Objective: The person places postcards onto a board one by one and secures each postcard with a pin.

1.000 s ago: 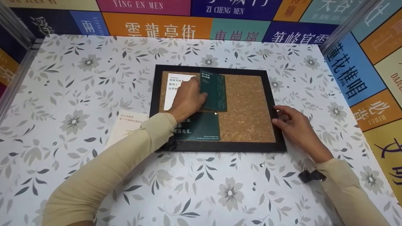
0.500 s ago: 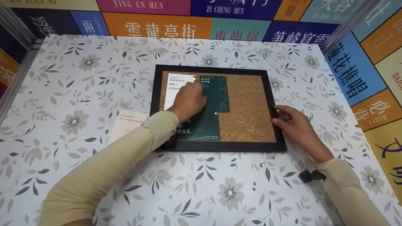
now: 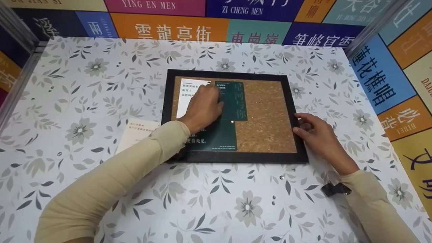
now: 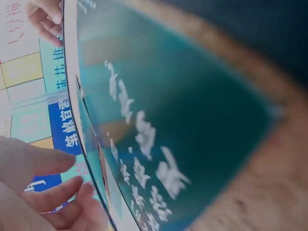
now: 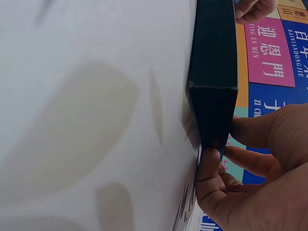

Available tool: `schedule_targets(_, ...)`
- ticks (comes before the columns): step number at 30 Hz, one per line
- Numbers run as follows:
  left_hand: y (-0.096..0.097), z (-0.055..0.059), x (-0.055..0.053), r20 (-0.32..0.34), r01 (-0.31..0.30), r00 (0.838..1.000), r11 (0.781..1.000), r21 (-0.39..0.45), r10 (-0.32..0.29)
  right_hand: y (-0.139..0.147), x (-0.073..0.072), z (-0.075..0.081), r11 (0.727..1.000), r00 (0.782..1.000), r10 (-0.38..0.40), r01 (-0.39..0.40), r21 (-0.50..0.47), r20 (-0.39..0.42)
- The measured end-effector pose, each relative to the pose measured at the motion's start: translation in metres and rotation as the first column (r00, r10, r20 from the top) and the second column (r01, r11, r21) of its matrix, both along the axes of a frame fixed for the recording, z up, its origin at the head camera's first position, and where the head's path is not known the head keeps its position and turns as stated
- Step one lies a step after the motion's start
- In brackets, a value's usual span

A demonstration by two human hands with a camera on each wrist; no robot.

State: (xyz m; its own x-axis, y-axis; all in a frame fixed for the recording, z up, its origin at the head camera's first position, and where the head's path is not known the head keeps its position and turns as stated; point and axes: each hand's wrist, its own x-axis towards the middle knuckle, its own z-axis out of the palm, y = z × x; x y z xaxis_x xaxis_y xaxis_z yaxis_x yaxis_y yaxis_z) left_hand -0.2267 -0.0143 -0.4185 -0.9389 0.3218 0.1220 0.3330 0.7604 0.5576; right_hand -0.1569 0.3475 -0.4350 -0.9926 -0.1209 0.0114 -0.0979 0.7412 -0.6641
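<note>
A black-framed cork board (image 3: 266, 114) lies on the table. My left hand (image 3: 204, 104) is over its upper left part, knuckles up, its fingertips down at the left edge of a dark green card (image 3: 239, 101). In the left wrist view, that hand's thumb and loosely bent fingers (image 4: 53, 195) stand slightly apart close to the cards. A white printed card (image 3: 184, 108) is beside the hand, partly covered. Below lies another green card (image 3: 219, 138) with white writing. My right hand (image 3: 315, 135) grips the frame's right side, thumb and fingers at its edge (image 5: 214, 115).
A small shiny pin (image 3: 232, 122) sits between the two green cards. Left of the board, a cream card (image 3: 136, 133) lies on the floral tabletop (image 3: 246, 209), partly under the left sleeve (image 3: 111, 179). Panels with large lettering (image 3: 172, 32) border the table's back and sides.
The upper green card has gone from tilted to flat and shifted slightly down and right. My left hand has moved a little to the right along it. The right hand keeps its grip.
</note>
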Motion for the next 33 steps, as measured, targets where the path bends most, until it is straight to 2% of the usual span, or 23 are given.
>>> schedule_targets(4,0.0,0.004,0.008,-0.078,-0.006,0.997,0.999,-0.037,0.003,0.0,0.0,0.001,1.0,1.0,0.0,0.0,0.012,0.007)
schedule_targets(7,-0.001,0.001,0.011,-0.09,-0.01,0.996,0.998,-0.064,0.005,-0.001,0.0,0.002,1.0,1.0,0.002,-0.002,0.017,0.012)
schedule_targets(12,-0.007,-0.003,0.018,0.0,-0.012,1.0,0.998,-0.054,0.012,0.0,0.0,0.002,1.0,1.0,0.003,-0.003,0.011,0.011)
schedule_targets(14,-0.009,-0.01,0.018,0.029,-0.015,0.999,0.999,-0.036,0.016,-0.001,0.0,0.001,1.0,1.0,-0.002,0.002,0.01,0.006)
schedule_targets(20,-0.013,-0.033,0.015,0.053,0.003,0.999,0.999,-0.038,-0.001,0.0,0.0,0.0,1.0,1.0,-0.006,0.006,0.01,0.007)
schedule_targets(25,-0.012,-0.023,0.022,0.087,0.025,0.996,0.997,-0.071,-0.019,0.0,0.0,0.0,1.0,1.0,-0.001,0.001,0.014,0.014)
schedule_targets(27,-0.012,-0.014,0.026,0.101,0.032,0.995,0.996,-0.085,-0.023,0.0,0.0,0.0,1.0,1.0,-0.001,0.001,0.017,0.014)
schedule_targets(33,-0.013,-0.008,0.028,0.118,0.041,0.993,0.993,-0.115,-0.028,-0.001,-0.001,0.001,1.0,1.0,-0.006,0.006,0.016,0.02)
